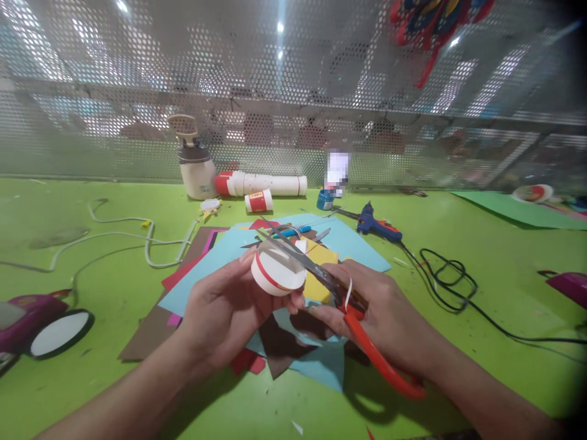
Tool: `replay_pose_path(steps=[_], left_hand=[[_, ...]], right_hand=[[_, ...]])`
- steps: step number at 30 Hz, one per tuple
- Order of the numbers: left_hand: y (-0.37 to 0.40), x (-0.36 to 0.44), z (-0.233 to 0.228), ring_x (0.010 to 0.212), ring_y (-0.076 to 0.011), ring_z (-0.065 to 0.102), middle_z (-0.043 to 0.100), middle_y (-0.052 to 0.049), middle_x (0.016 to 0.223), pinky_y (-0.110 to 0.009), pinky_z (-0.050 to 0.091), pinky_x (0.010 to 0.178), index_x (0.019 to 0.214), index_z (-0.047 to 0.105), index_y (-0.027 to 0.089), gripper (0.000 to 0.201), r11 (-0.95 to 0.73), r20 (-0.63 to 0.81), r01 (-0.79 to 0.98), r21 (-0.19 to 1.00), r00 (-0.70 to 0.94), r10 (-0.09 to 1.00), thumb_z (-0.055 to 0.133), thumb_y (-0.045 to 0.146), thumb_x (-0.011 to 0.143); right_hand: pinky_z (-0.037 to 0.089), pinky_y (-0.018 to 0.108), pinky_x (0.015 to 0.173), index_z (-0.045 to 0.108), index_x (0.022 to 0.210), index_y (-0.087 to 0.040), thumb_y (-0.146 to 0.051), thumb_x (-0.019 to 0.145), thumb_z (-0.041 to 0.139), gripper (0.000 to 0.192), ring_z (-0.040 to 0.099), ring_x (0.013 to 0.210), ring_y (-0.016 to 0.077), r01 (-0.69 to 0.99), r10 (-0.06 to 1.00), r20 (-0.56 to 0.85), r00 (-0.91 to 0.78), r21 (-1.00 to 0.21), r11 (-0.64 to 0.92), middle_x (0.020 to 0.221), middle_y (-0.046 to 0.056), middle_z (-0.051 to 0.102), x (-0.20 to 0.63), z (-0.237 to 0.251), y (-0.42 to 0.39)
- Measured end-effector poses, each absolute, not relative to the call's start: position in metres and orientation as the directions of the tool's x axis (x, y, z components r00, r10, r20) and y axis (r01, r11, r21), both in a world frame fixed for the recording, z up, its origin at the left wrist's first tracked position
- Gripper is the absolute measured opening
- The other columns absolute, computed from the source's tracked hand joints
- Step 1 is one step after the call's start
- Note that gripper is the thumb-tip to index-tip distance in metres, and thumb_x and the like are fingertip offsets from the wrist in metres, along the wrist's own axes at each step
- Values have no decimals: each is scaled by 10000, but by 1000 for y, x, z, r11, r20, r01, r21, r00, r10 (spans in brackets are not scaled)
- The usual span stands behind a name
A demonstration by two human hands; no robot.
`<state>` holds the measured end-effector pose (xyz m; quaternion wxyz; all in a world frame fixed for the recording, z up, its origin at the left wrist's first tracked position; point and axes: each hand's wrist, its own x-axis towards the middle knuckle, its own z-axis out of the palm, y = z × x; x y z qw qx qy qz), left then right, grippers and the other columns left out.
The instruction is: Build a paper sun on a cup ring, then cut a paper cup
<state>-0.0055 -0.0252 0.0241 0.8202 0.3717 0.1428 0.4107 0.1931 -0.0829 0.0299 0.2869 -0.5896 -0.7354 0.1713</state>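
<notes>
My left hand point(224, 311) is closed around the cut-down bottom of a white paper cup point(277, 272), a shallow piece with a red stripe. In my right hand point(380, 308) is a pair of scissors with orange-red handles point(383, 360). Their blades are parted and reach over the cup piece's rim; whether they touch it I cannot tell. A thin white strip curls by the scissors' pivot. Beneath both hands lie light blue paper point(367, 244), yellow paper point(316, 284) and brown paper point(149, 333), stacked untidily.
At the back are a spray bottle point(198, 174), a stack of paper cups point(266, 184), one small cup point(259, 201) and a blue jar point(325, 199). A hot glue gun point(378, 226) trails a black cord to the right. White cable point(149, 238) crosses the left side.
</notes>
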Motion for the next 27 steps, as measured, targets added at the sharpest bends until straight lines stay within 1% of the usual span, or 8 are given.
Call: replay_pose_path(steps=[6,12,16,21,24,27], left_hand=[[-26,-4,25,652,-237,640,691,-132,793,-347,502,639,875,696,101,301,405,32,-562,721,611,791,457,285,884],[-27,-4,23,667,-240,643,682,-122,766,-352,510,653,896,692,101,301,421,49,-581,696,623,781,444,272,889],[-28,-3,26,633,-239,644,688,-126,753,-353,509,640,880,686,98,288,435,31,-578,690,624,781,454,269,882],[-27,-3,27,646,-258,655,703,-162,798,-356,507,622,874,673,96,344,416,42,-576,703,617,786,391,290,911],[-26,-4,26,654,-260,659,703,-170,792,-355,508,620,872,667,94,378,407,52,-577,708,618,785,346,286,928],[-26,-4,26,672,-262,663,709,-170,804,-356,513,622,892,673,100,359,407,64,-583,703,621,781,365,282,921]], right_hand=[[437,349,755,609,1096,-199,-388,832,667,330,534,851,216,790,959,228,-168,-550,270,899,52,563,195,27,-82],[437,342,732,610,1104,-200,-376,825,675,337,533,818,209,798,962,220,-164,-544,260,879,43,549,195,27,-82],[434,342,740,610,1110,-205,-380,826,674,340,532,841,215,791,958,234,-168,-548,272,884,44,554,195,28,-82],[431,333,725,616,1084,-193,-382,826,673,324,531,814,204,777,955,243,-168,-563,280,863,41,557,195,28,-83],[426,316,702,618,1068,-212,-379,841,654,284,530,784,188,772,951,250,-184,-562,297,845,27,558,196,28,-83],[423,307,688,620,1046,-219,-379,847,647,256,524,756,176,770,946,259,-193,-558,310,827,17,554,197,27,-83]])
